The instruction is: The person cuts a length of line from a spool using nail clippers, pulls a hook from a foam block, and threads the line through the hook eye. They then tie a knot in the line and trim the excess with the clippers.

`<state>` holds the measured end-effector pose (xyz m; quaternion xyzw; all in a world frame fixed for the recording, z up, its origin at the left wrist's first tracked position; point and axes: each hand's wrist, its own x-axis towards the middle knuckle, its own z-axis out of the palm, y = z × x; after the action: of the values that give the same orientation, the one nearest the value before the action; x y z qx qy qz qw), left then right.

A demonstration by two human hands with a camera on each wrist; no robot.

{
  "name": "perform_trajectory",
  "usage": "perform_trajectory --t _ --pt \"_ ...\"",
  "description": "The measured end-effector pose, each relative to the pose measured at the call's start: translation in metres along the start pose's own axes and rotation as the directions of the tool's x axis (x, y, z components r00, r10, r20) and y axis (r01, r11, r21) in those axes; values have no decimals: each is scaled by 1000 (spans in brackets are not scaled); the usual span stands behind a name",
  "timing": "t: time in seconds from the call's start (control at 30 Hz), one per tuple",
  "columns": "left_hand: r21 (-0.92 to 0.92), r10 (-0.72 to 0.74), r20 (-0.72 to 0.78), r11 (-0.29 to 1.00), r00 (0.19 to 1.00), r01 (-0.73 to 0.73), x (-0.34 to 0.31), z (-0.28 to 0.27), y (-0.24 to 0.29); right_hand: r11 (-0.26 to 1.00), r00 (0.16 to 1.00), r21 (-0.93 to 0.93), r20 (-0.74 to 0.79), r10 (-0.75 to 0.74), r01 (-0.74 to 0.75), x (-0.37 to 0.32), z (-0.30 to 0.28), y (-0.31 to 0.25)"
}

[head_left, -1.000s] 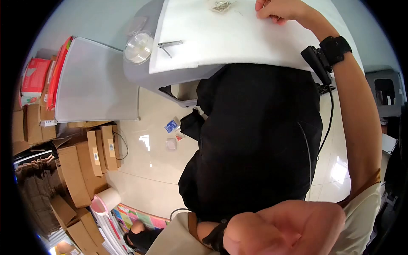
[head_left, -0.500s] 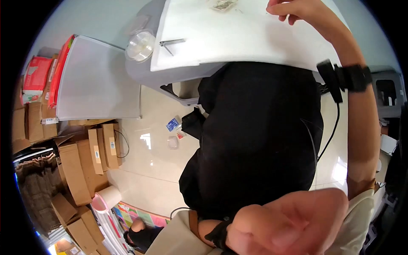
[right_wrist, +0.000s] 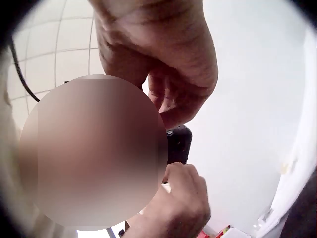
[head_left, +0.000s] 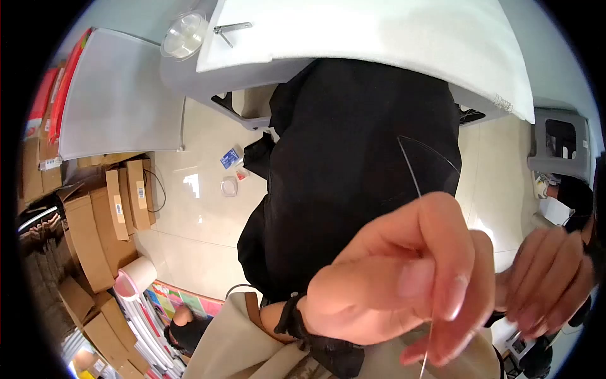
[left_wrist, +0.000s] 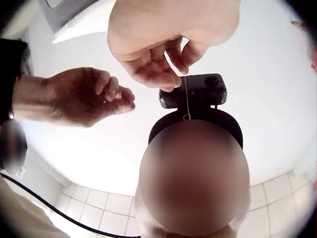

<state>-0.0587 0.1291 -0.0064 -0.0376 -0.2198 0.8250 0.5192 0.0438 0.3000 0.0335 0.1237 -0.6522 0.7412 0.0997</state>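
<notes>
My left hand (head_left: 404, 278) is raised close to the head camera, thumb and index finger pinching a thin clear line (head_left: 410, 165). The line bends above the black cloth on the lap, and a piece hangs below the fingers. In the left wrist view, a small ring (left_wrist: 186, 117) shows at the bottom of the line (left_wrist: 187, 99), under my left hand (left_wrist: 173, 34). My right hand (head_left: 549, 278) is up to the right, apart from the left, its fingers bent. Its fingertips come together in the left wrist view; whether they hold anything cannot be told.
A white-covered table (head_left: 379, 31) stands in front, with nail clippers (head_left: 232, 30) at its left edge and a clear round container (head_left: 184, 36) beside it. Fine strands (head_left: 503, 102) lie at its right front corner. Cardboard boxes (head_left: 95, 240) are stacked on the left.
My right hand has left the tabletop and come back beside the left. My left hand has risen and turned, its pinching fingers now in sight. The table sits higher in the head view.
</notes>
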Motion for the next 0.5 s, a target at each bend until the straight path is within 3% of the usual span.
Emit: perform_trajectory --t 0.07,0.17,0.27,0.33,0.4,0.5 --pt "10 37 -52 999 998 -37 3 2 4 990 999 140 33 5 -10 2 18 4" --pt "-19 29 85 999 996 -28 -5 -23 -2 990 996 111 -9 -86 87 10 42 15" --pt "6 80 102 997 992 -81 -2 -23 -1 974 972 34 -75 -221 224 13 56 29" --pt "54 78 79 995 994 -82 3 -16 5 986 978 159 207 15 -49 3 36 26" --pt "91 58 87 994 995 -66 4 -16 9 971 966 188 236 102 -148 0 34 26" --pt "170 -3 136 985 991 -20 5 -22 16 970 992 240 -102 70 -44 -2 67 26"
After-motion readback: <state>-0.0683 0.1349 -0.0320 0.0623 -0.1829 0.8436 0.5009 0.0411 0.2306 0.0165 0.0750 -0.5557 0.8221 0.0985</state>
